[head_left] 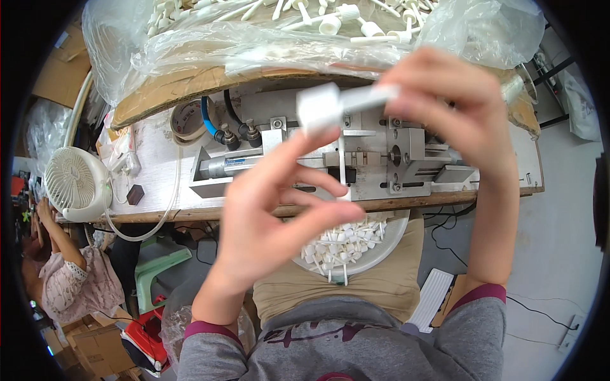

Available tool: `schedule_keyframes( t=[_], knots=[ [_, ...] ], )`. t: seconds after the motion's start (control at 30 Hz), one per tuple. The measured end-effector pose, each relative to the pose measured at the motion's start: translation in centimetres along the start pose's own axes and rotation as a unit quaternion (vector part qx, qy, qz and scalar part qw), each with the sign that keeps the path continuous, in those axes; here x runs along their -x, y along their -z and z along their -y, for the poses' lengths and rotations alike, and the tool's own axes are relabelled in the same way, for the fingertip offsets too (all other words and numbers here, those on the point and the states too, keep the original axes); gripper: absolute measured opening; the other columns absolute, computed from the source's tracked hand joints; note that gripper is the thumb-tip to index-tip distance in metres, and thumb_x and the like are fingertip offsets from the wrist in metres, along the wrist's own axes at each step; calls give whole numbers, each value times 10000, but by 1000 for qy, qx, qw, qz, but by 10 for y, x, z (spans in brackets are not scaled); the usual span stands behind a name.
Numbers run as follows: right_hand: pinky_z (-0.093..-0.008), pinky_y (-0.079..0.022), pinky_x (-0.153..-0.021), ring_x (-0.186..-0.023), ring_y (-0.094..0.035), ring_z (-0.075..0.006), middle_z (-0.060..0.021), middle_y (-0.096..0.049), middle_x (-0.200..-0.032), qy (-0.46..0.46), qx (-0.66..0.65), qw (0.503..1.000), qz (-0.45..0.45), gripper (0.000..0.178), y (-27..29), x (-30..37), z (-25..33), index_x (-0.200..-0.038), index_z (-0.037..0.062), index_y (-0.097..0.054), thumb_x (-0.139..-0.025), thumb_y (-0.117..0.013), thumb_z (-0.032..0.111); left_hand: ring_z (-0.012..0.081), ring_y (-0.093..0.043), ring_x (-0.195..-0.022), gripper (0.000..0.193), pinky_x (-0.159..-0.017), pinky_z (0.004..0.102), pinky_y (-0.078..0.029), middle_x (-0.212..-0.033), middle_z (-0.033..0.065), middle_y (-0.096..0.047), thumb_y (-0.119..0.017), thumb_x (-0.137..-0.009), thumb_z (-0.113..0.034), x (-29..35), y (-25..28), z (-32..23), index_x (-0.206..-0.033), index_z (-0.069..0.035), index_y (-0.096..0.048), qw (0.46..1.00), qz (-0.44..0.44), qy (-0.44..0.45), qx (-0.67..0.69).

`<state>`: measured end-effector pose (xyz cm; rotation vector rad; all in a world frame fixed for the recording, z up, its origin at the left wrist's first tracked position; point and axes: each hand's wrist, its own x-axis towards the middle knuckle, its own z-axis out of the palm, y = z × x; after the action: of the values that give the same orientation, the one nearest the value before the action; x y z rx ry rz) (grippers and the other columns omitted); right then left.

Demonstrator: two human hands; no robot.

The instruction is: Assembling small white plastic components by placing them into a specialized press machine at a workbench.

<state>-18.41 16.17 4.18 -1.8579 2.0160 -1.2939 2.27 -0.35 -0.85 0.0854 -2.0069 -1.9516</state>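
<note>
In front of my chest, my right hand [445,101] is raised with thumb and fingers pinched on the stem of a white applicator cap [319,109]. Motion blurs both cap and stem. My left hand [270,213] is just below it, palm toward the middle, fingers apart. Its index fingertip lies at the cap's lower edge; whether it touches, I cannot tell. A thin white stem [342,159] runs upright by the left fingertips, in front of a metal clamping fixture [362,159]; nothing shows it gripped. A clear basin [395,244] on my lap carries many white caps.
Across the bench back, a plastic-lined cardboard box [210,79] holds many stemmed caps. An air cylinder [222,166] with hoses, a tape roll [190,120] and a white fan [76,184] stand left. Another person [79,273] works at far left, near a green stool [152,270].
</note>
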Motion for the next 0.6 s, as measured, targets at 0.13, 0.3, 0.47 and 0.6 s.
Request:
schedule_keyframes(
  t=[0.13,0.3,0.47,0.6],
  knots=[
    [-283,-477,-681,-826,-634,-137,-24,-721,-936,49,121,989,71,223,-14,-1,15,-1022,48,-801,-803,-821,86,214,-727,-929,394,-758,307,-653,-1188,223,-671,-725,-914,-49,-3,17,-17,-1265,113,-650,999,-10,3,50],
    [-273,-497,-769,-885,-650,-119,-26,-743,-1004,49,340,937,-67,278,20,-42,9,-1120,53,-767,-843,-797,51,175,-695,-888,356,-734,280,-632,-1024,106,-633,-861,-751,36,10,1,6,-1088,-14,-755,967,-58,-150,-199],
    [-324,-534,-740,-823,-709,-223,-189,-762,-961,-240,266,932,56,243,30,-55,-14,-1089,-63,-735,-902,-692,86,193,-721,-808,333,-698,305,-593,-1225,144,-677,-822,-780,-10,21,-22,45,-1097,9,-719,922,-13,-168,-349],
    [-312,-520,-708,-772,-666,-196,-139,-729,-905,-185,244,952,-6,200,20,-44,-7,-1045,-43,-734,-892,-692,80,179,-707,-712,308,-611,280,-544,-1305,99,-710,-833,-769,-95,23,-25,53,-1066,-58,-761,850,11,-177,-495]
  ],
)
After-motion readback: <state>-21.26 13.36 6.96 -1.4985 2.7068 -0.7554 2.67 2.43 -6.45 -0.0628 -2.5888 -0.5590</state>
